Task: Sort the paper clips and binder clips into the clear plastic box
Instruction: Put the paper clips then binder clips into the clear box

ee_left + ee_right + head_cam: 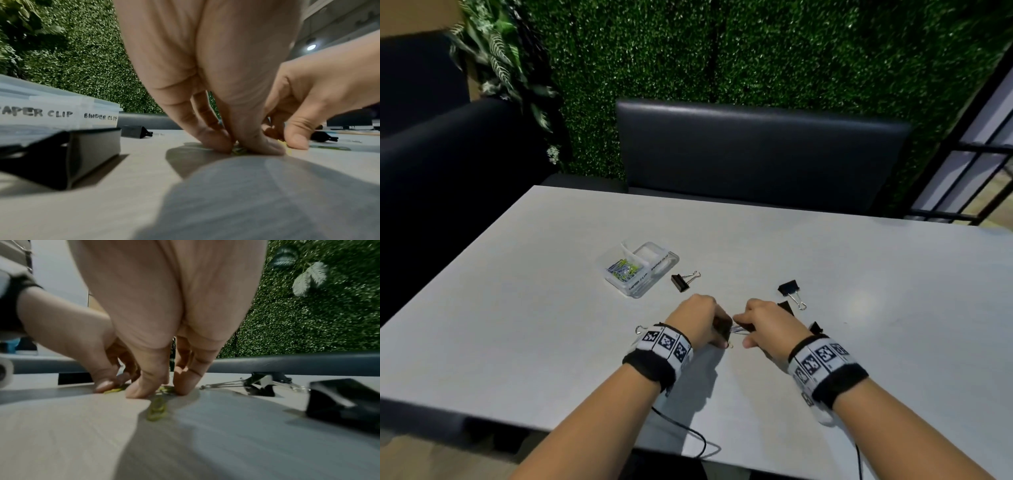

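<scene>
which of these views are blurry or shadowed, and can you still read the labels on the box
Head view: mostly sharp, the left hand casts a soft shadow on the table. Left wrist view: the near binder clip is out of focus, yet the clear plastic box labels read "PAPER CLIP" and "BINDER CLIP". Right wrist view: blurred foreground, smeared yellow-green paper clip, a broad shadow beneath the right hand.

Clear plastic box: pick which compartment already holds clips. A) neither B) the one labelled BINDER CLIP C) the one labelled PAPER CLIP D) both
C: in the head view the clear plastic box has coloured paper clips in one compartment, while the other looks bare; the left wrist view shows the two labels.
</scene>
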Motion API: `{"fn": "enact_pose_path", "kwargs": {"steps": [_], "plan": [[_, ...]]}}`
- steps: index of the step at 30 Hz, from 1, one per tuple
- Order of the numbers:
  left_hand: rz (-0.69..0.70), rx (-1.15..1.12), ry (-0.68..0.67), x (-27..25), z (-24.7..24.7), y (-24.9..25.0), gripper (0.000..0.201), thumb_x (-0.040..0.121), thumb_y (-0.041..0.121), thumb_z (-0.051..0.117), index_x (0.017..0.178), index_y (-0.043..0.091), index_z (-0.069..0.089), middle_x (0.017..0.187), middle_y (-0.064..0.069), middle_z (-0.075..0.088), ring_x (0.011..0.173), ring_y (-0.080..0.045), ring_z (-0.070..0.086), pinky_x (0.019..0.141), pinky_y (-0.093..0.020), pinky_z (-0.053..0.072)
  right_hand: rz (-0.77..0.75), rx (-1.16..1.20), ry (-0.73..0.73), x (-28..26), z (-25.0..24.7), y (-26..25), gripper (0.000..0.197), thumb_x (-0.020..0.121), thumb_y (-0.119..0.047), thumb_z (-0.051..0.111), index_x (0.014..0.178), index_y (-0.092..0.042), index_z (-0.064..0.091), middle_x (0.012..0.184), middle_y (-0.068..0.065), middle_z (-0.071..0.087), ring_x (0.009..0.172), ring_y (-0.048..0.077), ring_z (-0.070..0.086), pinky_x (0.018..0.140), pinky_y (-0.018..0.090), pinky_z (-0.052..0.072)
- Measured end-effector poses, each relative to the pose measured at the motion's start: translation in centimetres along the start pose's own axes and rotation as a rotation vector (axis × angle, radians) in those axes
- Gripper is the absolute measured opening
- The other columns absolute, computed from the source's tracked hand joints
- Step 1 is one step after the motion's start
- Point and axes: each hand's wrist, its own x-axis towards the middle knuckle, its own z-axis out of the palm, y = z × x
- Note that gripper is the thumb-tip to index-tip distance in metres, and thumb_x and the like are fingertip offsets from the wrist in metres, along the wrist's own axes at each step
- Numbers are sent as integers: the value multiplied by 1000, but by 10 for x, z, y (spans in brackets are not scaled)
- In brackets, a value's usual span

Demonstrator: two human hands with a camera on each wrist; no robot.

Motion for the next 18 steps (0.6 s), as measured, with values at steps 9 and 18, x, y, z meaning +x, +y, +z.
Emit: {"fn": "enact_pose_path", "kwargs": {"steps": [9, 18], "plan": [[-71, -15, 71, 3, 10, 2, 18, 87, 19, 65, 98, 23, 78, 97, -12, 71, 92, -34, 67, 80, -38, 56, 48, -26, 58, 8, 12, -3, 3, 92, -11, 65, 92, -11, 68, 97, 3, 60, 76, 15, 53, 69, 28, 42], [-102, -346, 203, -4, -1, -9, 4, 83, 15, 75, 84, 19, 77, 67, 11, 69, 63, 9, 59, 70, -17, 49, 201, 378, 175, 0, -4, 5, 19, 91, -13, 68, 73, -21, 66, 77, -6, 70, 74, 12, 69, 69, 29, 57]]}}
